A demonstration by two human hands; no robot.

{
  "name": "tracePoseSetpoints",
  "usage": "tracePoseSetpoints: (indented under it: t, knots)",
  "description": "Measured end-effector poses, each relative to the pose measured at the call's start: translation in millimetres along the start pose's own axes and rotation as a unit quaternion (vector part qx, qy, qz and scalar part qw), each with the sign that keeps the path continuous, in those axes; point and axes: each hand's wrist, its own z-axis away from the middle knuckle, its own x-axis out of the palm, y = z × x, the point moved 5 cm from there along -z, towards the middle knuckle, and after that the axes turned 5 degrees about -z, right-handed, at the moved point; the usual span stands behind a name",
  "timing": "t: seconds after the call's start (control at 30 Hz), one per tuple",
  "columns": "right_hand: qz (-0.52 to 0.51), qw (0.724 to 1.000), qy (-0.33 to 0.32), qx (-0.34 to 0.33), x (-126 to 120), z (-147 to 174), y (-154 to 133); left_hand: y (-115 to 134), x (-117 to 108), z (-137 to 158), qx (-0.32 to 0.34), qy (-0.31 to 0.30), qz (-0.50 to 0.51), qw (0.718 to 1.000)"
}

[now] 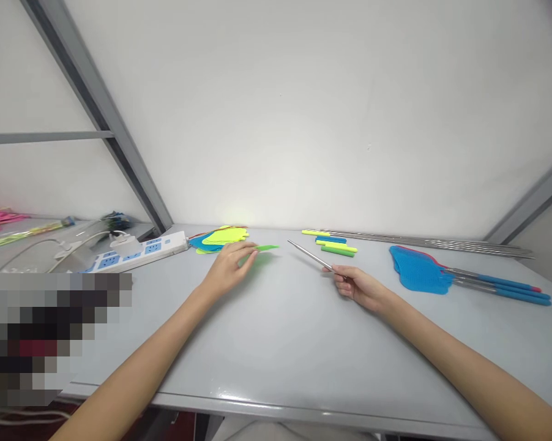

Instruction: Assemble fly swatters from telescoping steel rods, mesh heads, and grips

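Left hand (230, 267) pinching a green flat piece (267, 247) between thumb and fingers, right hand (356, 286) with fingers curled around a metal rod (310, 255); piece and rod tip face each other, apart, above mid-table (267, 355). Along the table's far edge: yellow and blue mesh heads (230, 234) left of centre, green tube (338, 251) among others right of centre. Blue swatters (420, 271) lie toward the right edge.
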Motion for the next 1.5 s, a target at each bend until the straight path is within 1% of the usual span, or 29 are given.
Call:
tracePoseSetpoints:
  t: [0.1, 0.17, 0.33, 0.47, 0.57, 0.67, 0.8, 0.9, 1.17, 1.3, 1.5]
  knots:
    - [-0.013, 0.999, 0.032, -0.016, -4, 0, -2, 19, 11, 3, 0.056, -0.066, 0.013, 0.996]
    - [-0.016, 0.998, 0.053, -0.02, -6, -1, -4, 31, 18, 6, 0.082, -0.099, 0.016, 0.992]
    - [-0.005, 0.997, 0.073, -0.022, -9, -1, -5, 52, 26, 13, 0.104, -0.132, 0.045, 0.985]
    - [0.018, 0.996, 0.085, -0.033, -11, -2, -5, 58, 27, 15, 0.095, -0.146, 0.08, 0.981]
    - [0.038, 0.994, 0.094, -0.048, -12, -1, -8, 53, 30, 15, 0.067, -0.148, 0.085, 0.983]
    - [0.066, 0.991, 0.103, -0.06, -13, 0, -10, 42, 35, 15, 0.031, -0.151, 0.064, 0.986]
    - [0.091, 0.987, 0.11, -0.068, -16, -1, -10, 25, 46, 18, -0.01, -0.181, 0.04, 0.983]
    - [0.095, 0.986, 0.117, -0.071, -19, -4, -9, 18, 50, 20, -0.033, -0.197, 0.037, 0.979]
    - [0.078, 0.986, 0.129, -0.078, -23, -5, -10, 16, 48, 18, -0.046, -0.196, 0.029, 0.979]
    - [0.067, 0.986, 0.131, -0.082, -23, -5, -10, 17, 46, 17, -0.042, -0.204, 0.023, 0.978]
    - [0.01, 0.982, 0.16, -0.098, -23, -4, -11, 15, 47, 19, -0.057, -0.203, 0.011, 0.977]
